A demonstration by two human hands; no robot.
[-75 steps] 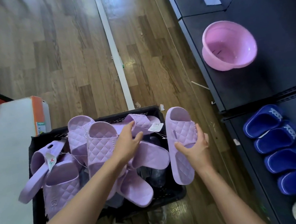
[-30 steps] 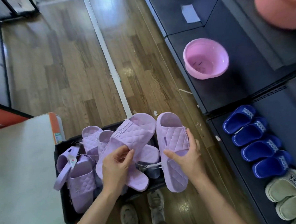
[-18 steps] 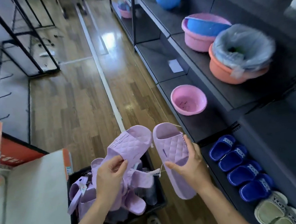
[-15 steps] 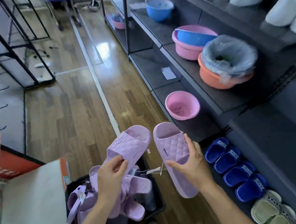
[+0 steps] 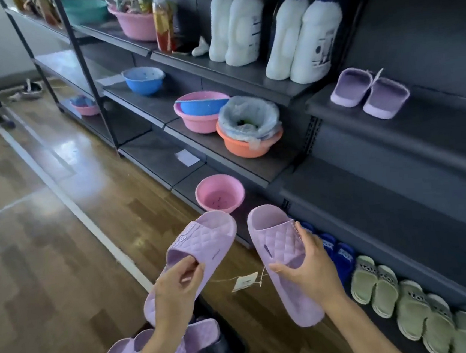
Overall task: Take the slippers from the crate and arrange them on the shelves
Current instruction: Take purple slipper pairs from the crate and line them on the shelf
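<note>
Two lilac slippers in our grips, shelves to the right.

Our left grip [image 5: 174,291] pinches the left slipper [image 5: 204,243] at its strap edge; our right grip [image 5: 306,271] is clamped round the right slipper [image 5: 278,246], both long axes running near to far, a tag [image 5: 245,282] strung between. The shelf [image 5: 448,117] with a lilac pair [image 5: 351,86] lies far right, nearer our right grip. The crate [image 5: 238,343] near us holds more slippers.

Dark metal shelves [image 5: 256,74] flank a wooden floor [image 5: 49,265]. White bottles [image 5: 277,29] stand on an upper tier, with a lilac slipper pair [image 5: 352,86] on the tier just to their right. Plastic basins [image 5: 201,121] in pink, blue and orange sit on the middle and lower tiers. Blue slippers [image 5: 343,259] and green slippers [image 5: 378,281] line the bottom tier. A black crate [image 5: 238,346] stands on the floor
</note>
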